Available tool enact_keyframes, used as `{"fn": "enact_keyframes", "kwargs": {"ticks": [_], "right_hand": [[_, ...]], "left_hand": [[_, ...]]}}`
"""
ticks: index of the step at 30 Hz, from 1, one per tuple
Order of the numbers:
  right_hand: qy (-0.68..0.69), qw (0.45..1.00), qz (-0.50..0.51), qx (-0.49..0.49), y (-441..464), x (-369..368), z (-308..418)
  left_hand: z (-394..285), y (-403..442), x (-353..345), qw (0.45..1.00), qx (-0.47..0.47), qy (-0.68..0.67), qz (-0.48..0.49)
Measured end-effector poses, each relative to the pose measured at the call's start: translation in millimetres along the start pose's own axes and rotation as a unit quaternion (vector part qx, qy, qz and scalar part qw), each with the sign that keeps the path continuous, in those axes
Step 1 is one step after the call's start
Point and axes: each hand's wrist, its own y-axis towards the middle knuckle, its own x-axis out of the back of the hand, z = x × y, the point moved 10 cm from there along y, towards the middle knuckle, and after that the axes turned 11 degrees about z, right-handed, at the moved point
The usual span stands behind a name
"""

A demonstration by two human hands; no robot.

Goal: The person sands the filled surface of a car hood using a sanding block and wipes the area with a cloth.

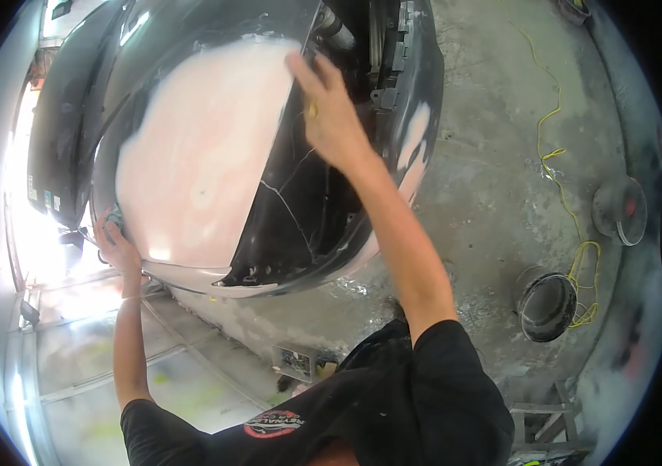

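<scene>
A dark car body panel (137, 101) carries a large pale pinkish-white patch (199, 163) with a smoothed, powdery look. At the patch's lower left edge, my left hand (119, 247) is closed on a crumpled bluish-green pad (115, 217), pressed against the panel. Whether the pad is cloth or sponge I cannot make out. My right hand (329, 109) is at the patch's upper right edge, over the dark opening (292, 194) in the car body. Its fingers are apart, with fingertips by the panel edge; a small yellowish spot shows near the thumb.
Thin pale lines cross the dark opening. On the wet grey floor (494, 210) stand a black bucket (548, 307) and a second round container (618, 211). A yellow cord (542, 124) trails along the floor. A small grey box (294, 362) sits near my body.
</scene>
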Motion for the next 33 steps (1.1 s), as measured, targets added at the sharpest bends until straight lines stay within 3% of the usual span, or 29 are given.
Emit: {"fn": "enact_keyframes", "kwargs": {"ticks": [4,7,10,12,15,18,19,20,21,23,26,27,28,31,33], "right_hand": [[0.037,0.998,0.047,-0.036,-56.2,-36.9,36.0],[0.089,0.984,0.139,-0.073,-94.9,-64.3,62.7],[0.018,0.997,-0.058,-0.046,-90.2,-12.2,76.6],[-0.036,0.994,-0.097,0.019,-58.8,2.4,102.6],[-0.156,0.988,0.001,0.007,-5.4,-51.2,114.8],[-0.262,0.955,0.137,0.016,-50.5,-135.2,141.6],[-0.407,0.882,0.234,0.037,-87.5,-173.4,151.2],[-0.387,0.887,0.232,0.099,-129.3,-191.0,170.4],[-0.219,0.93,0.286,0.075,-135.8,-186.9,171.8],[-0.347,0.88,0.303,0.113,-98.6,-172.7,164.9],[-0.342,0.927,0.14,0.069,22.8,-109.4,110.2],[-0.346,0.929,0.12,0.05,57.6,-92.7,91.0],[-0.367,0.919,0.142,-0.032,76.0,-88.6,76.6],[-0.366,0.927,0.082,0.02,27.6,-133.4,109.6],[-0.374,0.904,0.194,0.073,-62.2,-196.8,167.0]], "left_hand": [[-11.5,-0.5,0.5,1.0,-0.004,-0.005,-0.001],[-6.7,0.3,0.2,1.0,-0.005,-0.015,-0.006],[-18.7,0.9,4.0,0.999,-0.035,-0.008,-0.02],[-24.3,-0.3,7.9,0.997,-0.068,-0.004,-0.03],[-29.3,1.8,6.7,0.996,-0.074,-0.032,-0.044],[-31.4,-3.7,11.0,0.996,-0.074,-0.03,-0.042],[-33.9,-0.4,11.5,0.995,-0.081,-0.027,-0.045],[-35.8,-0.2,12.9,0.994,-0.093,-0.016,-0.05],[-36.4,-1.4,14.2,0.994,-0.097,-0.027,-0.052],[-38.3,-0.2,17.3,0.992,-0.105,-0.042,-0.063],[-34.5,-0.6,18.5,0.99,-0.101,-0.066,-0.069],[-36.8,0.9,19.1,0.989,-0.108,-0.069,-0.077],[-38.5,1.0,20.6,0.988,-0.114,-0.07,-0.084],[-34.6,-3.2,21.0,0.986,-0.128,-0.069,-0.078],[-29.4,4.8,21.5,0.986,-0.136,-0.072,-0.065]]}}
